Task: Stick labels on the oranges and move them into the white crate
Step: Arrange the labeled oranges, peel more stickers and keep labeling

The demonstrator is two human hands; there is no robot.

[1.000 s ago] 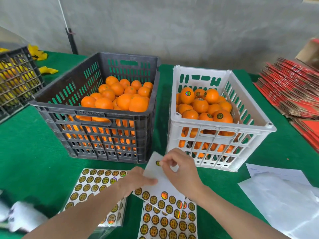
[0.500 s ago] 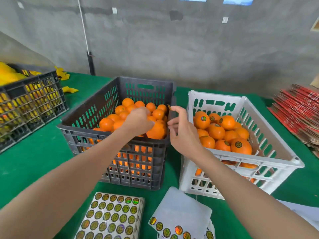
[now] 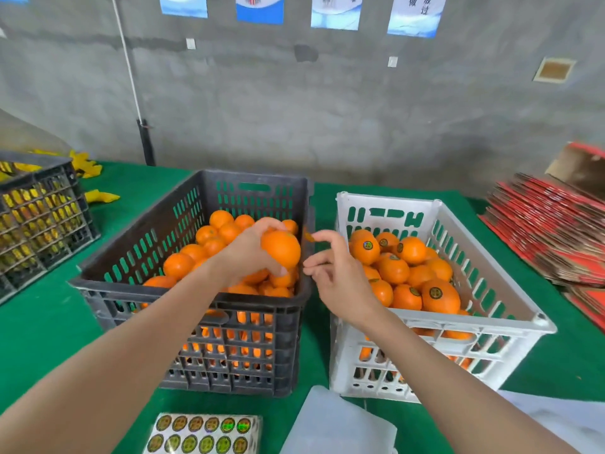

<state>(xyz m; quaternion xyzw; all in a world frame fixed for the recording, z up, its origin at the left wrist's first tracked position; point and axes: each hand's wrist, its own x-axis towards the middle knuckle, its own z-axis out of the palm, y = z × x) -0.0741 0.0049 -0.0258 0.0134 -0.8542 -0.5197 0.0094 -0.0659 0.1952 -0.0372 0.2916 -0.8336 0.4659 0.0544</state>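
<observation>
My left hand (image 3: 250, 253) grips an unlabelled orange (image 3: 281, 249), lifted above the pile of oranges in the dark grey crate (image 3: 137, 224). My right hand (image 3: 337, 273) hovers just right of it, between the two crates, and pinches a small label (image 3: 308, 236) at its fingertips. The white crate (image 3: 491, 290) on the right holds several oranges with round labels (image 3: 435, 293). A sheet of round labels (image 3: 204, 434) lies on the green table at the bottom edge.
A second dark crate (image 3: 36, 211) with yellow items stands at the far left. Stacked red cartons (image 3: 550, 231) lie at the right. A used backing sheet (image 3: 337, 424) and white papers (image 3: 563, 417) lie in front of the white crate.
Both hands left the label sheets and rose to the grey crate. My left hand took an orange and lifted it; my right hand carried a peeled label up beside it.
</observation>
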